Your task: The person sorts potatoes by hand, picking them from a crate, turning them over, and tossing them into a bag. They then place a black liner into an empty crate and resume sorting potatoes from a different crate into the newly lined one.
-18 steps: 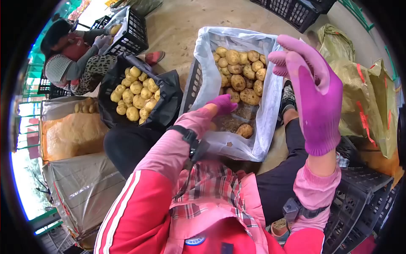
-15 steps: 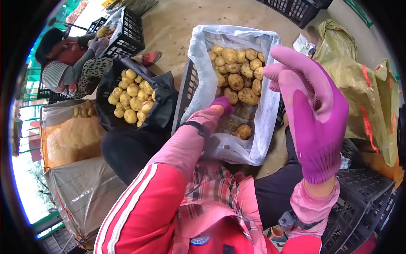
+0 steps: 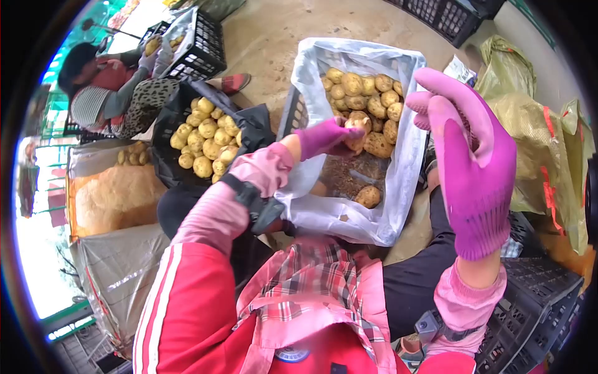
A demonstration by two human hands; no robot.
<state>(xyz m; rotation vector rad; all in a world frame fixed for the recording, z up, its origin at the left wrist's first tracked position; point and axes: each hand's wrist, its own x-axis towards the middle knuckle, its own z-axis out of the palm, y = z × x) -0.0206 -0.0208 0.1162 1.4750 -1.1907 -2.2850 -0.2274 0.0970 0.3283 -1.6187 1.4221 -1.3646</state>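
My left hand [image 3: 327, 137], in a purple-pink glove, is closed on a tan potato [image 3: 357, 126] above the left side of a crate lined with white plastic [image 3: 324, 206]. Behind and beside it, inside the crate, lie many brownish potatoes [image 3: 377, 107]. A single potato [image 3: 368, 197] rests nearer me on the soil-covered crate bottom. My right hand [image 3: 470, 149], gloved in the same colours, is raised beyond the crate's right rim. Its fingers are bent, with a gap to the thumb, and no object shows in it.
Left of the crate, a black-lined container [image 3: 165, 146] holds yellowish potatoes. Farther left, a co-worker [image 3: 118, 93] handles a potato by another black crate [image 3: 208, 47]. Yellowish woven sacks [image 3: 523, 143] stand on the right, above a black crate [image 3: 529, 305].
My left hand has lifted from deep in the crate toward its left side, now with a potato in it. My right hand keeps nearly the same pose. The view has shifted slightly.
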